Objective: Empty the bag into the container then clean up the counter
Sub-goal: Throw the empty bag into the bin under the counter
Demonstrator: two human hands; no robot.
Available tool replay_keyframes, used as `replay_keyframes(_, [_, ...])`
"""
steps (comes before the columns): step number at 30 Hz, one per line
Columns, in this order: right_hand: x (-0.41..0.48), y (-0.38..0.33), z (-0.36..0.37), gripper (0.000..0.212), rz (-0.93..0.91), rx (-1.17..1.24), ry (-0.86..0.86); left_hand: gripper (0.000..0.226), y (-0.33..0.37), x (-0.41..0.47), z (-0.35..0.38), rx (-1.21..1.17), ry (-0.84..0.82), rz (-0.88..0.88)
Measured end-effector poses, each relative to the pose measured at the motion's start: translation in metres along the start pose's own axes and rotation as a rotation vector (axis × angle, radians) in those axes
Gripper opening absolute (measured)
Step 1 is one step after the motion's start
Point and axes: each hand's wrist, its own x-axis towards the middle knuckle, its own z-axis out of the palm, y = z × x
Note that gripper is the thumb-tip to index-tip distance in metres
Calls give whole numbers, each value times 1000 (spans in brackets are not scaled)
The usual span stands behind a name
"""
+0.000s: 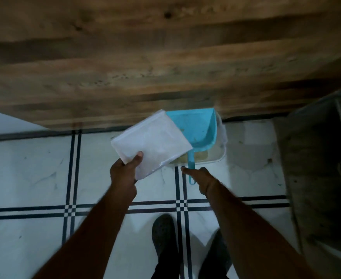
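My left hand [125, 172] grips a flat, whitish, see-through bag [151, 141] by its near corner and holds it tilted above the floor. Just right of the bag, a blue dustpan [198, 127] sits inside a clear plastic container [223, 154] on the tiled floor, against the foot of the wooden counter [165, 63]. Brownish material shows in the container's bottom. My right hand [201, 178] is at the dustpan's handle [191, 168] with its fingers stretched out to the left behind it; no finger curls over the handle.
The floor is white tile with dark striped lines [179, 204]. My dark shoe [163, 228] stands below the hands. A grey concrete block or step [316, 168] rises at the right. A pale surface [4, 123] shows at the far left.
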Motion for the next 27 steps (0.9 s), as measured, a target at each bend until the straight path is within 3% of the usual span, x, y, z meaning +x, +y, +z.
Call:
replay_keyframes(4, [23, 11, 3, 37, -89, 35, 31, 54, -17, 14, 5, -62, 28, -74])
replay_keyframes(8, [-10, 16, -18, 11, -194, 167, 80, 53, -12, 2, 10, -85, 86, -109])
replay_keyframes(14, [-79, 43, -87, 21, -288, 221, 296, 18, 6, -19, 46, -49, 133, -108])
replay_keyframes(21, [-97, 98, -118, 16, -296, 175, 540, 37, -36, 18, 115, 98, 28, -98])
replay_keyframes(24, [-89, 112, -121, 14, -300, 201, 554, 26, -51, 37, 136, 184, -96, -121])
replay_keyframes(27, [-89, 123, -121, 14, -292, 234, 511, 37, -50, 32, 141, 317, -171, -203])
